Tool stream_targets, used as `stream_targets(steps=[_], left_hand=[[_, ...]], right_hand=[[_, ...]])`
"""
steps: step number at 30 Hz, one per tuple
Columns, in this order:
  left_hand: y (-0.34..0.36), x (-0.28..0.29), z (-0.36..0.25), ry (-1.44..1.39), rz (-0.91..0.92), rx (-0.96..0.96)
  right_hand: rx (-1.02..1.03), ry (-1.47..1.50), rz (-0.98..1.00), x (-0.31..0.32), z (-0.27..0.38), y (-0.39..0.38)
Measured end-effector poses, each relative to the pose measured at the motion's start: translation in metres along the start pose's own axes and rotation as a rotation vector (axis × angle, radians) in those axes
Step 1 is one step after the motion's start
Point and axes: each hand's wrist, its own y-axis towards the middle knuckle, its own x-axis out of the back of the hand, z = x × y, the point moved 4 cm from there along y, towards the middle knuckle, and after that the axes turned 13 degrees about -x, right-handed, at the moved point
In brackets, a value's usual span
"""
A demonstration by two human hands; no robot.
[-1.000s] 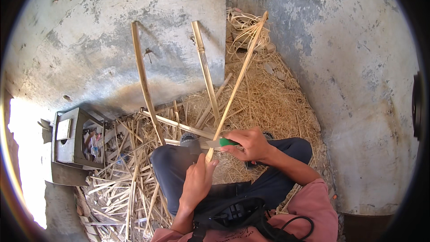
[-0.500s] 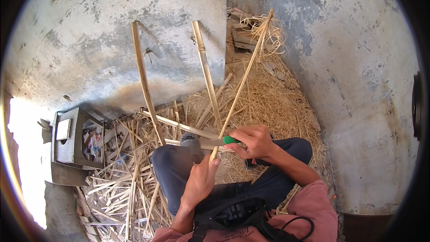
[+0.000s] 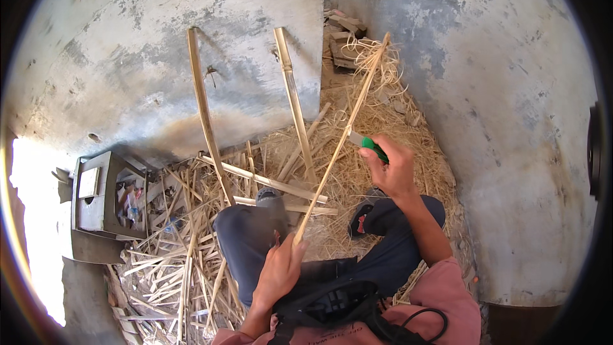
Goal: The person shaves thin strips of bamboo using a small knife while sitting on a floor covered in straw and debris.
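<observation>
The left hand (image 3: 279, 269) is grasping the lower end of a long bamboo strip (image 3: 338, 144), with the fingers clenched around it near the knee. The strip is running up and away, tilted to the right. The right hand (image 3: 391, 169) is gripping a knife with a green handle (image 3: 372, 148), and its blade is touching the strip about midway. Two bamboo slats (image 3: 203, 112) are leaning against the wall (image 3: 128, 57), and straw (image 3: 383, 121) is covering the floor.

Two weathered grey concrete walls (image 3: 115, 57) meet at a corner, their plaster patchy and stained; the floor is covered in pale straw-like shavings (image 3: 389, 115) and split cane offcuts (image 3: 172, 262); harsh sunlight glares in from the left
</observation>
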Motion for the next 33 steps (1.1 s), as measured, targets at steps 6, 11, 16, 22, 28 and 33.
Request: stream_targets(steps=[6,11,16,22,28,33], left_hand=[[-0.009,0.007,0.000,0.022,0.001,0.025],[-0.026,0.005,-0.001,0.021,0.063,0.026],[-0.041,0.006,0.009,0.165,-0.001,0.003],[-0.022,0.014,0.007,0.339,-0.140,-0.029],[-0.008,0.014,0.004,0.380,-0.149,-0.057],[-0.003,0.012,0.001,0.348,-0.196,-0.099]], right_hand=[[0.068,-0.041,-0.022,0.002,0.004,-0.001],[-0.269,-0.038,-0.201,0.035,-0.048,0.032],[-0.310,0.039,-0.270,0.058,-0.076,0.043],[-0.283,0.181,-0.042,0.008,-0.036,0.003],[-0.498,0.704,-0.036,0.002,-0.043,0.004],[-0.531,1.074,-0.375,0.034,-0.067,0.012]])
